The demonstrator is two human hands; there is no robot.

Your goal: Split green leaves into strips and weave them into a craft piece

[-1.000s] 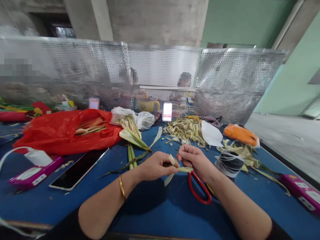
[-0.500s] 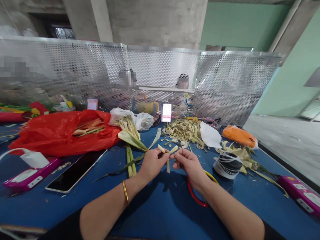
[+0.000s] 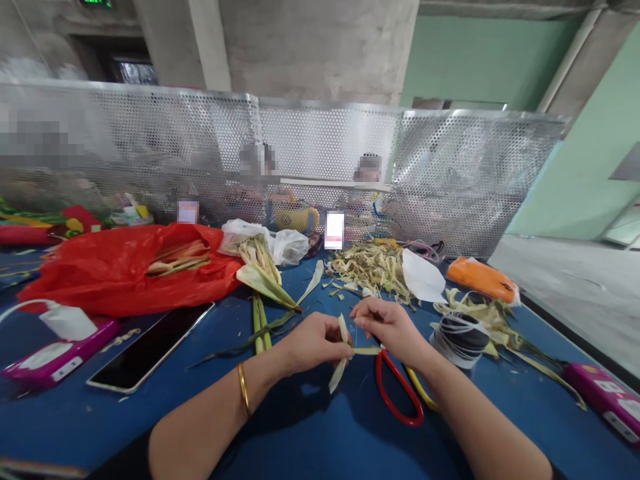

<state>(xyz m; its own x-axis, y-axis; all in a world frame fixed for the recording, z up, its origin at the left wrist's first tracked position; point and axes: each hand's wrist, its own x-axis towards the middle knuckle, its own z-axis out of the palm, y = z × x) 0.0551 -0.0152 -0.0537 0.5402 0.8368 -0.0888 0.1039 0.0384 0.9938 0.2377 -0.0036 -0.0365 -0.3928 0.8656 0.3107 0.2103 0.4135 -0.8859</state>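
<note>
My left hand (image 3: 320,340) pinches pale corn husk strips (image 3: 367,351) between thumb and fingers; one end points up, one hangs down and one reaches right. Close by on the right, my right hand (image 3: 383,323) has its fingertips pinched together. A faint thread-like line shows beneath them, but what they hold is too fine to make out. Scissors with one red and one yellow handle (image 3: 400,393) lie on the blue table (image 3: 310,433) below my right hand, which partly hides them. Beside my right wrist stands a dark spool (image 3: 461,339) wound with whitish cord.
A heap of shredded husks (image 3: 370,267) lies ahead, a white sheet (image 3: 423,275) against it. To the left are a phone (image 3: 153,347), a purple power strip (image 3: 63,353) and a red plastic bag (image 3: 130,267). A perforated metal screen (image 3: 320,133) crosses behind, people beyond it.
My hands came together around the husk strips half a second ago and are now apart again. My right hand has moved up and slightly right; the scissors' handles show more.
</note>
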